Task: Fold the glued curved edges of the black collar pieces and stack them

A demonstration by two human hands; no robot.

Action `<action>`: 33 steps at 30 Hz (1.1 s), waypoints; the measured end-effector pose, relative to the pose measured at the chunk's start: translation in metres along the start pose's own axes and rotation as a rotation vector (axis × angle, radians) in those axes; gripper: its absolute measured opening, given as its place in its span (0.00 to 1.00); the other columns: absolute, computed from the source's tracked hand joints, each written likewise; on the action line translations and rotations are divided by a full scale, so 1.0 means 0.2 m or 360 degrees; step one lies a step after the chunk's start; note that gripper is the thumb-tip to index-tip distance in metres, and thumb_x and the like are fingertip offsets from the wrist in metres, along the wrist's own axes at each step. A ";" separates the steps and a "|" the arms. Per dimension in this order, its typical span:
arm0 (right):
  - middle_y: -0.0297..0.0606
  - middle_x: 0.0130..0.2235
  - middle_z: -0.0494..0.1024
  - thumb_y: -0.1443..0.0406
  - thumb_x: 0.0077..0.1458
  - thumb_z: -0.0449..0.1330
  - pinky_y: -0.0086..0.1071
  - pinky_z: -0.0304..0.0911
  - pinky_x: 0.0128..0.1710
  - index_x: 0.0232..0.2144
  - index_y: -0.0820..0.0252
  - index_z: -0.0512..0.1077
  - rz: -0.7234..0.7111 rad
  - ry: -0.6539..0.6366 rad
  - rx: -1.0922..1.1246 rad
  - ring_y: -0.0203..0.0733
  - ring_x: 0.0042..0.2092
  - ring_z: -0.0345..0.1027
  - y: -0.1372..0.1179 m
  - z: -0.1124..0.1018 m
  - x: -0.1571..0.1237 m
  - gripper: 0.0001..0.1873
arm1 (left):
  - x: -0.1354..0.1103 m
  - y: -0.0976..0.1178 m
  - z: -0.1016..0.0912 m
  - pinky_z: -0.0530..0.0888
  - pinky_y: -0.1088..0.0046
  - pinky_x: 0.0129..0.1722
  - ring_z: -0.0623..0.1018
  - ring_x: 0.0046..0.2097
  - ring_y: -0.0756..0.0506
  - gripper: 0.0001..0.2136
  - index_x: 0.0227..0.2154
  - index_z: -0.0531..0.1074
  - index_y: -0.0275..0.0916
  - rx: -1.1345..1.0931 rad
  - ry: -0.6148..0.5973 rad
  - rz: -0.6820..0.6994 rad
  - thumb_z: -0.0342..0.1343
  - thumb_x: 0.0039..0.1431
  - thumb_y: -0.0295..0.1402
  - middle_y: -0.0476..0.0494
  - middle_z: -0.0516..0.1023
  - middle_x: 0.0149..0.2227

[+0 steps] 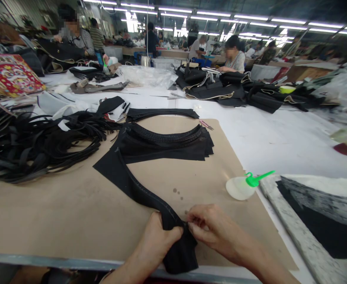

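Observation:
A black fabric piece (140, 189) with a curved, folded edge lies across the brown paper sheet (67, 213), its near end hanging toward the table's front edge. My left hand (158, 236) grips it near that end, thumb on top. At the curved edge, my right hand (206, 225) has thumb and fingers pinched together, touching the fabric; whether something small sits between the fingertips is hidden. Just beyond lies a stack of similar black pieces (167, 144). To the right, a clear squeeze bottle (240, 188) with a green spout rests on its side.
Black strips (43, 138) are heaped at left. Small pink-handled snips (206, 125) lie beyond the stack. A marble-like slab (297, 228) with black fabric on it borders the right. Black bundles (221, 86) and clear plastic (146, 75) cover the far side, where several people work.

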State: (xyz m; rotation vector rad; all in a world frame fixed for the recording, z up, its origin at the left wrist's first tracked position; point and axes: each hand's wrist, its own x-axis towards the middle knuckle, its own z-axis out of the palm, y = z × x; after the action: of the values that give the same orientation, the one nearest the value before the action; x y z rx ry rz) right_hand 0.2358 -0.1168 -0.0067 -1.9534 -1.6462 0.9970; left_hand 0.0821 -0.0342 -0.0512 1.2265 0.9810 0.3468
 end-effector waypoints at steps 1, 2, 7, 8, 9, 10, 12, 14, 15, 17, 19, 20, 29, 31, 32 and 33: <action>0.30 0.26 0.73 0.72 0.54 0.52 0.26 0.55 0.29 0.27 0.58 0.72 -0.0005 -0.0002 0.0010 0.34 0.28 0.66 0.01 -0.01 0.00 0.10 | 0.00 0.00 0.00 0.76 0.66 0.36 0.80 0.39 0.36 0.12 0.31 0.76 0.32 -0.0012 -0.0035 -0.0001 0.60 0.39 0.29 0.40 0.81 0.32; 0.30 0.27 0.74 0.72 0.54 0.52 0.26 0.56 0.30 0.27 0.58 0.73 -0.0016 0.0010 0.0012 0.34 0.29 0.67 0.02 -0.02 0.00 0.10 | 0.00 0.01 0.00 0.76 0.66 0.37 0.80 0.39 0.36 0.12 0.31 0.76 0.32 -0.0029 -0.0061 0.0000 0.59 0.39 0.30 0.39 0.81 0.32; 0.31 0.28 0.75 0.73 0.53 0.52 0.26 0.58 0.31 0.29 0.59 0.74 -0.0007 0.0168 0.0008 0.35 0.30 0.67 0.07 -0.05 0.00 0.11 | 0.00 0.02 0.00 0.76 0.67 0.40 0.80 0.41 0.37 0.14 0.32 0.76 0.33 -0.0156 -0.0055 0.0010 0.58 0.38 0.28 0.41 0.82 0.33; 0.32 0.29 0.76 0.72 0.54 0.52 0.26 0.58 0.31 0.30 0.59 0.74 -0.0004 0.0186 0.0027 0.35 0.31 0.68 0.07 -0.05 -0.01 0.11 | -0.01 0.02 0.00 0.76 0.67 0.40 0.80 0.41 0.37 0.14 0.33 0.76 0.33 -0.0185 -0.0053 0.0013 0.58 0.37 0.28 0.41 0.82 0.33; 0.32 0.30 0.76 0.71 0.55 0.52 0.26 0.59 0.32 0.31 0.58 0.74 -0.0007 0.0184 0.0057 0.35 0.32 0.69 0.06 -0.04 -0.01 0.11 | -0.01 0.02 0.00 0.76 0.67 0.40 0.80 0.41 0.37 0.15 0.33 0.76 0.33 -0.0205 -0.0055 0.0013 0.58 0.37 0.28 0.41 0.82 0.34; 0.32 0.31 0.77 0.71 0.56 0.53 0.26 0.59 0.32 0.33 0.58 0.75 -0.0013 0.0163 0.0093 0.36 0.33 0.69 0.05 -0.03 -0.01 0.11 | -0.01 0.02 0.00 0.76 0.67 0.40 0.80 0.40 0.38 0.15 0.33 0.76 0.33 -0.0210 -0.0060 0.0012 0.59 0.37 0.28 0.41 0.82 0.34; 0.33 0.33 0.77 0.70 0.56 0.54 0.27 0.60 0.33 0.34 0.58 0.75 -0.0012 0.0097 0.0146 0.36 0.33 0.70 0.03 0.00 -0.01 0.10 | -0.01 0.02 0.00 0.77 0.68 0.39 0.80 0.40 0.38 0.15 0.33 0.76 0.34 -0.0170 -0.0029 0.0004 0.60 0.37 0.28 0.41 0.82 0.35; 0.32 0.32 0.77 0.70 0.54 0.55 0.27 0.60 0.32 0.33 0.58 0.75 0.0012 0.0055 0.0143 0.35 0.32 0.69 0.01 0.03 -0.01 0.08 | -0.02 0.02 0.00 0.77 0.69 0.38 0.80 0.39 0.38 0.14 0.32 0.76 0.34 -0.0111 0.0031 -0.0017 0.61 0.37 0.28 0.42 0.82 0.34; 0.32 0.30 0.76 0.70 0.53 0.55 0.27 0.60 0.31 0.32 0.58 0.74 0.0017 0.0045 0.0124 0.35 0.31 0.68 0.01 0.05 -0.01 0.08 | -0.02 0.02 0.00 0.77 0.69 0.37 0.80 0.39 0.38 0.13 0.32 0.76 0.34 -0.0088 0.0041 -0.0026 0.62 0.37 0.28 0.42 0.82 0.33; 0.31 0.28 0.74 0.70 0.53 0.55 0.26 0.58 0.30 0.29 0.58 0.73 0.0014 0.0045 0.0075 0.35 0.29 0.66 0.01 0.06 -0.01 0.07 | -0.02 0.03 0.00 0.77 0.69 0.37 0.80 0.39 0.38 0.12 0.31 0.76 0.35 -0.0068 -0.0008 -0.0028 0.62 0.37 0.28 0.43 0.82 0.32; 0.29 0.26 0.72 0.71 0.53 0.53 0.26 0.56 0.29 0.26 0.58 0.70 -0.0011 0.0039 0.0057 0.34 0.29 0.65 0.01 0.06 -0.01 0.08 | -0.02 0.03 -0.01 0.77 0.70 0.37 0.80 0.39 0.38 0.12 0.31 0.77 0.34 -0.0078 -0.0072 -0.0012 0.62 0.38 0.28 0.43 0.82 0.31; 0.29 0.26 0.71 0.71 0.54 0.53 0.26 0.55 0.29 0.25 0.58 0.69 -0.0023 0.0037 0.0062 0.33 0.28 0.64 0.02 0.05 -0.01 0.09 | -0.02 0.03 -0.01 0.77 0.70 0.37 0.80 0.40 0.38 0.12 0.31 0.77 0.34 -0.0091 -0.0071 0.0001 0.62 0.38 0.28 0.43 0.82 0.32; 0.29 0.24 0.68 0.70 0.53 0.52 0.26 0.51 0.27 0.25 0.60 0.72 0.0002 0.0007 0.0239 0.33 0.27 0.60 0.05 0.02 -0.01 0.10 | -0.01 0.02 0.00 0.76 0.68 0.39 0.80 0.41 0.37 0.16 0.34 0.76 0.31 -0.0184 -0.0100 -0.0029 0.61 0.39 0.31 0.39 0.82 0.36; 0.29 0.25 0.70 0.70 0.54 0.52 0.27 0.52 0.27 0.27 0.60 0.74 0.0018 0.0055 0.0257 0.33 0.28 0.61 0.05 0.03 -0.01 0.11 | -0.02 0.04 0.01 0.76 0.68 0.38 0.80 0.39 0.37 0.15 0.33 0.76 0.31 -0.0190 -0.0087 -0.0046 0.61 0.39 0.31 0.40 0.82 0.35; 0.30 0.25 0.71 0.70 0.54 0.52 0.27 0.52 0.27 0.27 0.60 0.74 0.0031 0.0078 0.0275 0.34 0.28 0.62 0.06 0.04 -0.01 0.11 | -0.02 0.05 0.01 0.76 0.68 0.37 0.80 0.39 0.37 0.14 0.32 0.76 0.32 -0.0193 -0.0080 -0.0056 0.61 0.39 0.31 0.40 0.82 0.34; 0.30 0.25 0.71 0.69 0.54 0.52 0.27 0.52 0.27 0.28 0.60 0.74 0.0042 0.0092 0.0297 0.34 0.28 0.62 0.07 0.04 -0.02 0.11 | -0.02 0.05 0.01 0.77 0.68 0.37 0.80 0.39 0.37 0.14 0.32 0.76 0.32 -0.0201 -0.0077 -0.0064 0.62 0.39 0.30 0.40 0.82 0.34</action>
State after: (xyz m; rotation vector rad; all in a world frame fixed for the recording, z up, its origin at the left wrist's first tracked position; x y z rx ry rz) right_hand 0.2389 -0.1243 -0.0205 -1.8670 -1.4447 1.0532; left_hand 0.0843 -0.0360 -0.0399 1.0946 0.9271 0.3407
